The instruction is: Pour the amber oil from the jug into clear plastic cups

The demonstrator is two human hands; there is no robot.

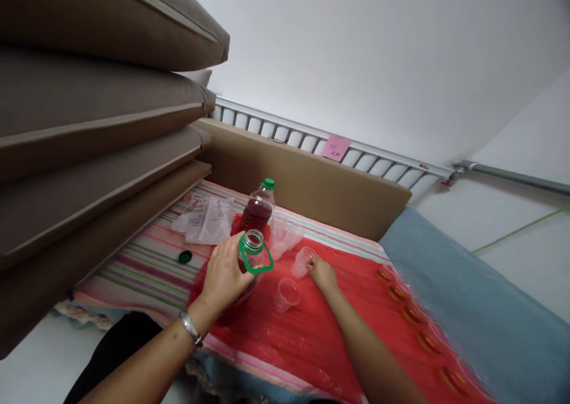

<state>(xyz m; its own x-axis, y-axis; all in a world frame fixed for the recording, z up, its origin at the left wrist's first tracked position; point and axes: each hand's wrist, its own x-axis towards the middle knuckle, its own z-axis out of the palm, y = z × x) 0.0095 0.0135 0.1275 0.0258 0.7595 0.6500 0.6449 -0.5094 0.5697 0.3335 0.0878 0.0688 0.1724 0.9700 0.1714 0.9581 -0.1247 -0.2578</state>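
My left hand (226, 272) is wrapped round the neck of an uncapped plastic bottle (253, 242) with a green ring handle. Most of that bottle's body is hidden behind the hand. My right hand (323, 272) pinches the rim of a clear plastic cup (302, 263), which leans to one side. Between the two hands stands another clear cup (287, 295). Behind the left hand is a second bottle (258, 208) of dark red liquid with its green cap on. A loose green cap (185, 256) lies left of my left hand.
A clear plastic sleeve (283, 235) and a crumpled plastic bag (209, 221) lie on the striped cloth (146, 264). Orange-filled cups (413, 313) line the right edge of the red sheet (285, 344). Stacked cushions (102, 95) rise at left; a radiator (303, 140) stands behind.
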